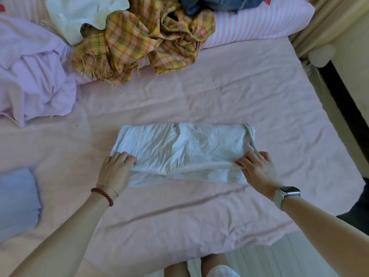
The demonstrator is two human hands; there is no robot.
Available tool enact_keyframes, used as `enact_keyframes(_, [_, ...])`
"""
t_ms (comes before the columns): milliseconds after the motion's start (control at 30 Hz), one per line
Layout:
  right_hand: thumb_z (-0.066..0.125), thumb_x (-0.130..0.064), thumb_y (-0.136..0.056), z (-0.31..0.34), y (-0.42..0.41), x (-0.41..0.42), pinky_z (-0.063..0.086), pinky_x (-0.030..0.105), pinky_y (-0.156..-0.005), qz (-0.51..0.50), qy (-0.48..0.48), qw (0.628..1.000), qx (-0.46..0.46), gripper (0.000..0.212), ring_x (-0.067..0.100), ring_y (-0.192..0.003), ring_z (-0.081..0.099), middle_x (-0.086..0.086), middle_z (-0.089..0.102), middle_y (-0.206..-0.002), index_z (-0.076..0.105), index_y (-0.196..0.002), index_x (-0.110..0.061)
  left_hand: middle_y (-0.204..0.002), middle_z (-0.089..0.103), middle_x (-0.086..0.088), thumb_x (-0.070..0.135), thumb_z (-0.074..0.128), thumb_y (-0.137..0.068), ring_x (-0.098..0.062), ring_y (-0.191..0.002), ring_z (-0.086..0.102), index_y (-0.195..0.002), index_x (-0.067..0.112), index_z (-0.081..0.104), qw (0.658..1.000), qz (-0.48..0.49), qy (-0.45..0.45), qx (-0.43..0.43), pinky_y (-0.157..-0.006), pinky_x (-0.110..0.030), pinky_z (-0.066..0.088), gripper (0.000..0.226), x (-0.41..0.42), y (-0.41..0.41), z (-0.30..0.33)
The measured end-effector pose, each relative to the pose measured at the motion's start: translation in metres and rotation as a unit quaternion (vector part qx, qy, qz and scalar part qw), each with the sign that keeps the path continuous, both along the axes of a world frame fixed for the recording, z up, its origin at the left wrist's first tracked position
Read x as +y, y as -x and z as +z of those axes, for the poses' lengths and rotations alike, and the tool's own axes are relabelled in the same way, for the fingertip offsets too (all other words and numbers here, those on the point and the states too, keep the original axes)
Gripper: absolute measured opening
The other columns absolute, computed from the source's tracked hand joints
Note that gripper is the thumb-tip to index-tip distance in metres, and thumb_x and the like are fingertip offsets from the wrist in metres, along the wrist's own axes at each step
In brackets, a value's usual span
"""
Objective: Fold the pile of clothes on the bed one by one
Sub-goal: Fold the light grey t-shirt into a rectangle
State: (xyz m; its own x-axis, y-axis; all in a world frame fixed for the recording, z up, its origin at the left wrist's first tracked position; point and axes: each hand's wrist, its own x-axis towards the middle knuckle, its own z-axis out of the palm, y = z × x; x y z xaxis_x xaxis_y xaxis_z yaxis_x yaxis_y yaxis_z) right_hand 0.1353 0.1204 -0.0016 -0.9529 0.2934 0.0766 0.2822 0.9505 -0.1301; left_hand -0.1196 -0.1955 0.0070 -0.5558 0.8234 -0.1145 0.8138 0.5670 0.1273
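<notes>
Folding item: white garment [179, 148], partly folded into a wide rectangle, lying flat on the pink bed sheet [239, 96] at the centre of the view, near edge lifted slightly.
Left hand [116, 169]: at 8 o'clock of the garment, fingers curled over its near left corner, gripping the cloth; red bead bracelet [102, 195] and a thin chain on the wrist.
Right hand [257, 168]: at 4 o'clock of the garment, thumb and fingers pinching the near right edge, cloth drawn taut between the two hands; watch [287, 193] on the wrist.
Pile, 12 o'clock: yellow plaid cloth [139, 43], crumpled, fringe hanging toward the sheet.
Pile, 11 o'clock: white cloth [79, 15], touching the plaid cloth.
Pile, 1 o'clock: dark blue garment [215, 4], at the top edge, resting on the striped pillow [259, 25].
Pile, 10 o'clock: lilac garment [34, 76], rumpled, well apart from the white garment.
Item, 8 o'clock: pale blue cloth [18, 200], at the left edge.
</notes>
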Motion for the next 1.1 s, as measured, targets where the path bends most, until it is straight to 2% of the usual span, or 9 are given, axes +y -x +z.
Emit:
enact_keyframes(133, [0.074,-0.009,-0.052,-0.019,-0.019,-0.028,0.05,0.043,-0.071,-0.072,0.025,0.988,-0.134,0.028,0.028,-0.068,0.064,0.003,0.062,-0.077,0.072,-0.077,-0.02,-0.109,0.059,0.0,0.008,0.065,-0.078,-0.025,-0.108,0.054,-0.101,0.017,0.067,0.976,0.062,0.136,-0.158,-0.085,-0.036,0.04,0.024,-0.016,-0.028,-0.026])
enact_keyframes(200, [0.059,-0.015,-0.059,-0.018,-0.017,-0.036,0.051,0.045,-0.068,-0.115,0.045,0.981,-0.15,0.024,0.028,-0.07,0.065,0.004,0.064,-0.078,0.072,-0.078,-0.019,-0.116,0.056,-0.001,0.016,0.058,-0.084,-0.025,-0.115,0.049,-0.106,0.017,0.065,0.965,0.148,0.11,-0.185,-0.09,-0.036,0.037,0.023,-0.016,-0.03,-0.032])
enact_keyframes(300, [0.034,-0.022,-0.071,-0.014,-0.001,-0.039,0.049,0.04,-0.065,-0.17,0.078,0.978,-0.097,0.04,0.032,-0.074,0.063,0.007,0.064,-0.084,0.069,-0.089,-0.012,-0.114,0.054,-0.015,0.013,0.062,-0.082,-0.038,-0.112,0.047,-0.108,0.008,0.063,0.958,0.253,0.018,-0.136,-0.088,-0.045,0.04,0.026,-0.004,-0.018,-0.034])
enact_keyframes(467, [0.039,-0.025,-0.081,-0.018,0.04,-0.015,0.047,0.045,-0.071,-0.228,0.058,0.972,-0.027,0.039,0.04,-0.089,0.059,0.017,0.062,-0.102,0.063,-0.106,-0.006,-0.125,0.048,-0.022,0.019,0.058,-0.088,-0.035,-0.117,0.042,-0.119,0.0,0.053,0.912,0.363,-0.106,-0.156,-0.099,-0.038,0.034,0.037,0.038,0.031,-0.033])
enact_keyframes(633, [0.049,-0.022,-0.093,-0.026,0.081,0.027,0.035,0.045,-0.095,-0.393,0.169,0.903,-0.035,0.042,0.036,-0.122,0.039,0.017,0.042,-0.134,0.046,-0.133,-0.01,-0.117,0.056,-0.023,0.029,0.052,-0.091,-0.035,-0.108,0.051,-0.111,-0.001,0.06,0.874,0.434,-0.066,-0.209,-0.089,-0.031,0.038,0.037,0.073,0.074,-0.045])
enact_keyframes(700, [0.049,-0.021,-0.092,-0.028,0.092,0.045,0.037,0.037,-0.092,-0.448,0.256,0.855,-0.048,0.041,0.034,-0.117,0.044,0.019,0.045,-0.134,0.048,-0.131,-0.008,-0.104,0.061,-0.023,0.026,0.052,-0.091,-0.038,-0.099,0.055,-0.099,-0.004,0.063,0.88,0.427,-0.015,-0.209,-0.082,-0.034,0.041,0.033,0.077,0.08,-0.05])
enact_keyframes(800, [0.044,-0.011,-0.09,-0.032,0.097,0.059,0.032,0.027,-0.065,-0.451,0.294,0.84,-0.067,0.026,0.029,-0.09,0.053,0.022,0.06,-0.113,0.062,-0.106,0.0,-0.091,0.058,-0.024,0.016,0.048,-0.092,-0.038,-0.093,0.056,-0.085,-0.001,0.06,0.887,0.41,0.01,-0.212,-0.074,-0.032,0.037,0.022,0.077,0.081,-0.055])
enact_keyframes(967, [0.039,-0.013,-0.093,-0.031,0.086,0.068,0.037,0.029,-0.072,-0.505,0.288,0.813,-0.043,0.029,0.03,-0.094,0.054,0.022,0.061,-0.111,0.06,-0.109,-0.001,-0.109,0.059,-0.028,0.012,0.042,-0.096,-0.038,-0.103,0.053,-0.103,-0.009,0.056,0.852,0.483,-0.113,-0.167,-0.082,-0.035,0.037,0.027,0.063,0.08,-0.054])
enact_keyframes(1100, [0.038,-0.017,-0.097,-0.031,0.076,0.074,0.039,0.034,-0.087,-0.569,0.3,0.765,-0.028,0.033,0.037,-0.11,0.053,0.025,0.059,-0.116,0.062,-0.111,0.001,-0.09,0.054,-0.021,0.014,0.044,-0.096,-0.033,-0.091,0.053,-0.101,-0.009,0.058,0.783,0.567,-0.166,-0.194,-0.074,-0.031,0.035,0.028,0.048,0.083,-0.059])
